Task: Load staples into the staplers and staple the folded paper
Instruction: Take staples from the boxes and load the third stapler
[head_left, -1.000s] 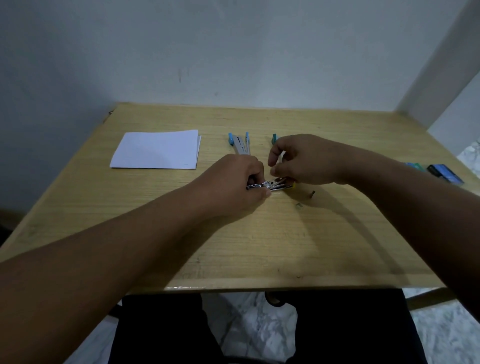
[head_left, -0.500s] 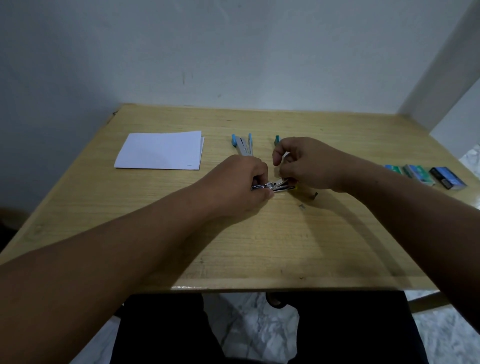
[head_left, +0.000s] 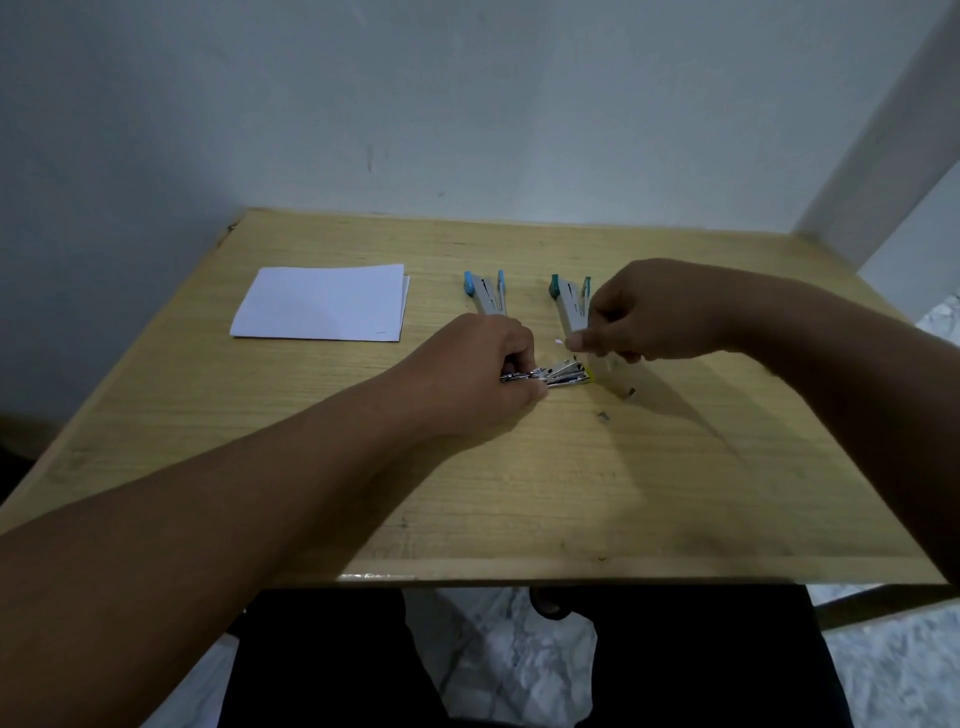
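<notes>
Just nearer than the two open blue-tipped staplers (head_left: 569, 306), the left hand (head_left: 483, 371) is gripping a small, stiff, slippery chrome stapler (head_left: 558, 375) by its rear, while the right hand (head_left: 644, 317) is pinching something unclear, likely brittle staples.

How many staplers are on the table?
3. A blue stapler lies opened beside the folded paper; a teal stapler lies by the right hand; the left hand grips a yellow-tipped stapler. None seems hidden.
</notes>
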